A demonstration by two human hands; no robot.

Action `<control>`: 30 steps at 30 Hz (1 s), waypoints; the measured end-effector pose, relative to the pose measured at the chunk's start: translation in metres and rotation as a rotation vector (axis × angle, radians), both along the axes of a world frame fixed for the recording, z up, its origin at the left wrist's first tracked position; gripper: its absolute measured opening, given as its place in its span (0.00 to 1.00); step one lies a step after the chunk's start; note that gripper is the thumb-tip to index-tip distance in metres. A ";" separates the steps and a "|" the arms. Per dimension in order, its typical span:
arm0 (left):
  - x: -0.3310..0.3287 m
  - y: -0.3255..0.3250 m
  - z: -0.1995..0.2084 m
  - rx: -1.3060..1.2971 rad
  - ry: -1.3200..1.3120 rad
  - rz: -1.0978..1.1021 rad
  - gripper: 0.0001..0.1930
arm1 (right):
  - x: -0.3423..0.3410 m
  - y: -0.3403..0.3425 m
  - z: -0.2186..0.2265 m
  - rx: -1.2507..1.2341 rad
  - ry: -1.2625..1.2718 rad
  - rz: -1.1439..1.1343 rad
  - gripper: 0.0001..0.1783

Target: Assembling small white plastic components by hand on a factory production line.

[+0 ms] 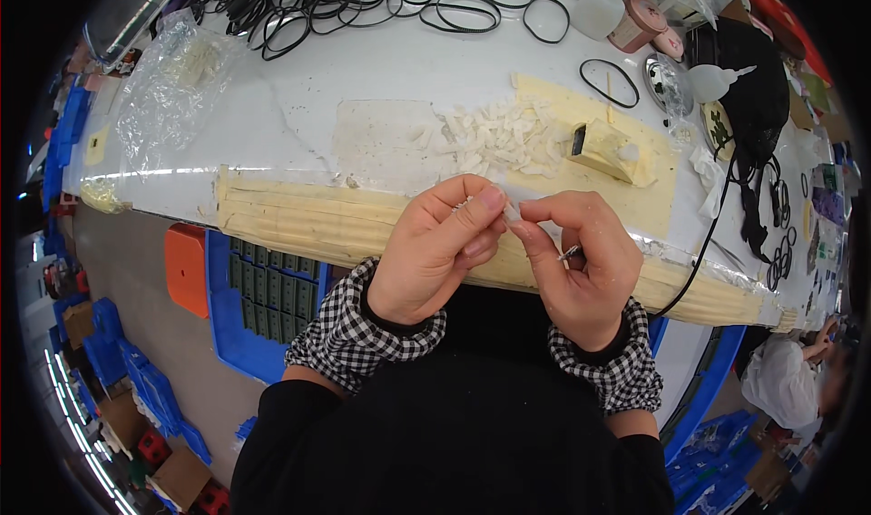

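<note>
My left hand [440,254] and my right hand [590,265] meet above the table's near edge. Both pinch a small whitish translucent piece [512,213] between thumb and fingertips. A thin dark metal thing [571,254] pokes out between the curled fingers of my right hand; the rest of it is hidden, so its kind is unclear. Just beyond my fingertips lies a loose heap of small white strips [499,143]. To the right of the heap is a small block wrapped in yellowish tape [606,150], with a dark end facing left.
Black rubber rings [463,11] pile up at the back. A clear plastic bag [177,84] lies at left. Bottles, a pink container [638,23] and a black cable [703,243] occupy the right. Below the taped edge [299,215] stand an orange stool [187,268] and a blue crate [222,320] of green parts.
</note>
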State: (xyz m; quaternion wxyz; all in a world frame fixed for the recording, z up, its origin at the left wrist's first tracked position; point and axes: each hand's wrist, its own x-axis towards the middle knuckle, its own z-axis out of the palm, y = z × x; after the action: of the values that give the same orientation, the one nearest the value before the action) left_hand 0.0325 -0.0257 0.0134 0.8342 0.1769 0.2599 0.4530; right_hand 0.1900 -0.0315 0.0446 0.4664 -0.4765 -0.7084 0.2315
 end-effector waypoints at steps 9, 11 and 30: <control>0.000 -0.001 0.005 -0.015 0.021 0.015 0.07 | -0.001 0.003 -0.010 0.131 -0.040 0.006 0.07; 0.001 -0.001 0.002 0.004 0.042 0.043 0.07 | -0.002 0.001 -0.007 0.065 -0.019 0.016 0.07; -0.007 0.006 -0.002 -0.018 -0.021 -0.133 0.08 | 0.014 0.006 0.001 -0.107 -0.267 0.175 0.17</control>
State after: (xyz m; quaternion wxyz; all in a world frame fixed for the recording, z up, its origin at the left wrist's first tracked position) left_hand 0.0252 -0.0198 0.0115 0.8667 0.1817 0.2429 0.3961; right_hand 0.2040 -0.0252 0.0458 0.3199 -0.4635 -0.7897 0.2432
